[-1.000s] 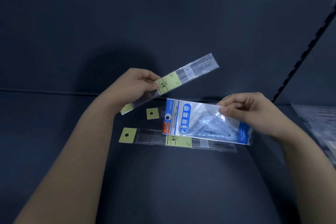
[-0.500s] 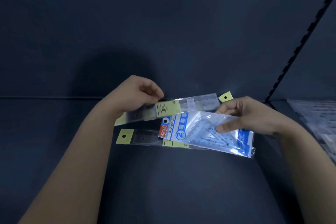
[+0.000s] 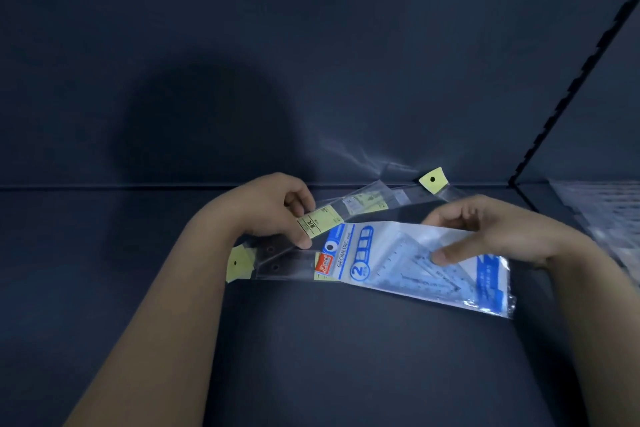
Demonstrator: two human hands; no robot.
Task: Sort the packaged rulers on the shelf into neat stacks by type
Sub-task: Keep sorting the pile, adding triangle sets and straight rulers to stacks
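**Sorting in progress, near to far.** The matt, dark shelf carries the packs. Under the right hand is a broad set-square pack, glossy film printed in blue and white over clear triangular plastic. The thumb presses on its face and the fingers curl over its far edge, probably to draw it off the narrow packs it overlaps. Whether it rests on the shelf cannot be told.

Just below the left hand, a flat ruler pack lies on the shelf. It is a long transparent sleeve with a yellow hang tab, and its right end is hidden beneath the set-square pack. The left hand pinches a second ruler pack between thumb and fingers at its yellow label, apparently to align it with its own kind.

Beyond both hands, a third ruler pack lies at the foot of the smooth back panel. To the right of the right hand sits a blurred pile of clear packs, type indistinct.
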